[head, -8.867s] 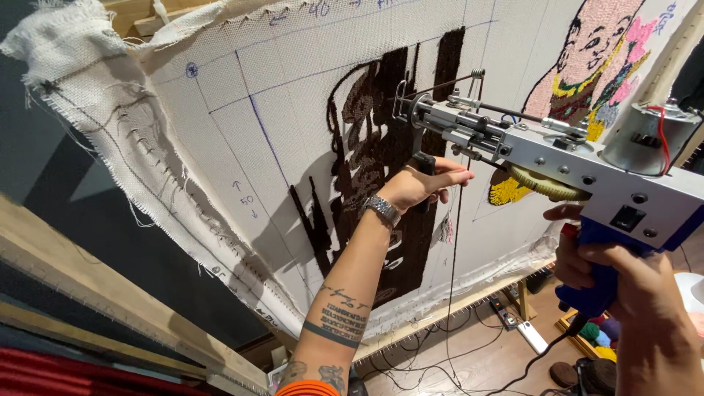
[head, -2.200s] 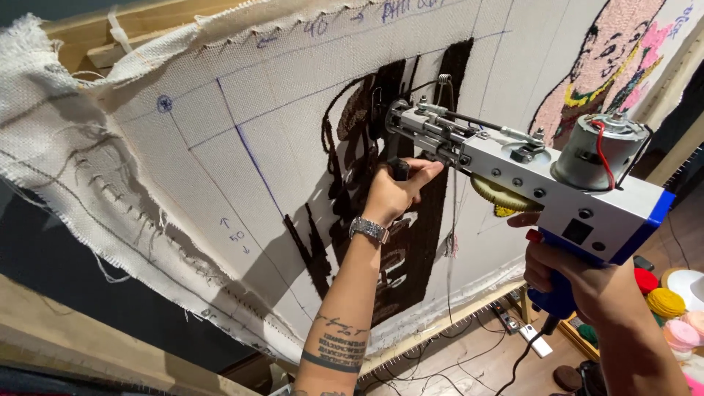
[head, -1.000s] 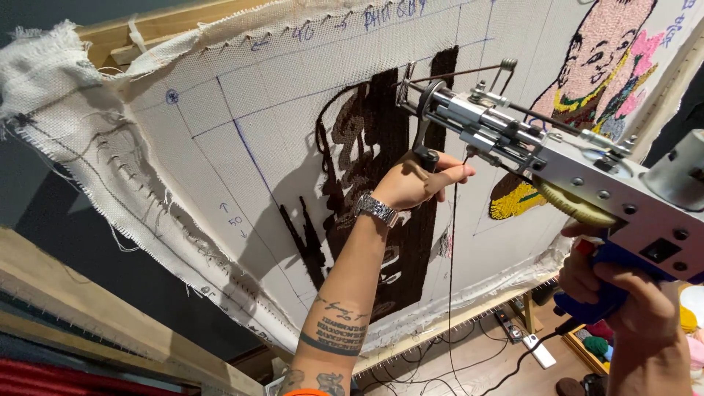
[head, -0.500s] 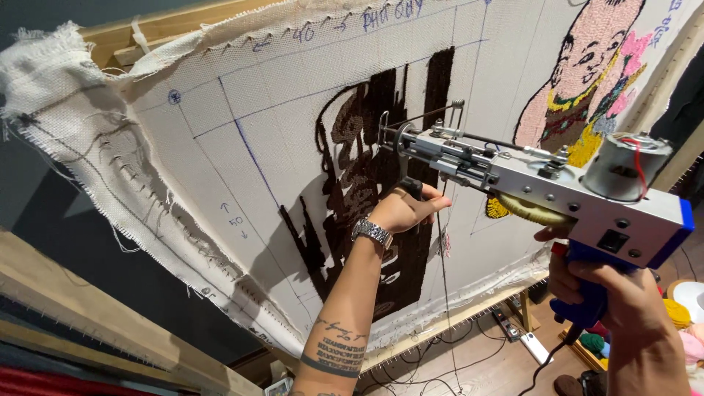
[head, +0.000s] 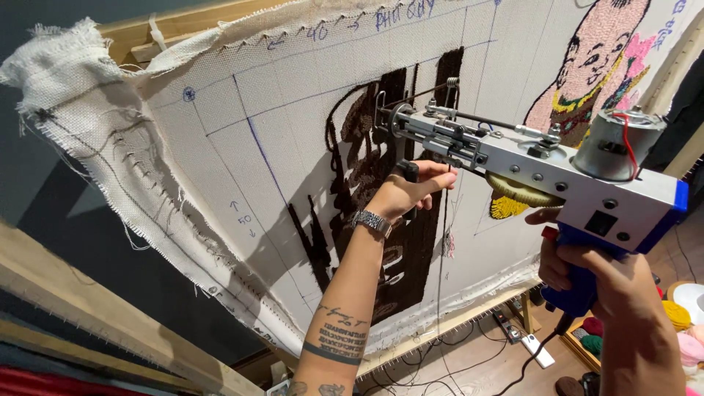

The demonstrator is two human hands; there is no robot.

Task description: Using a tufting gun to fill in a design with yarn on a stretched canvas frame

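Mid-pass on the dark fill: right hand (head: 598, 275) clenched on the blue grip of the tufting gun (head: 543, 165), left hand (head: 414, 192) wrapped on its front handle, needle end against the backing cloth (head: 242, 169) just above the left hand. Next move likely needs steady pressure along the dark tufted patch (head: 381, 191).

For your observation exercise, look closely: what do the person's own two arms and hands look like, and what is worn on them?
Both arms are bare, with no sleeves or gloves. The left hand has a silver metal-link watch at the wrist, and the left forearm carries dark tattoos: lines of script above a solid band. The right hand shows no jewellery or markings.
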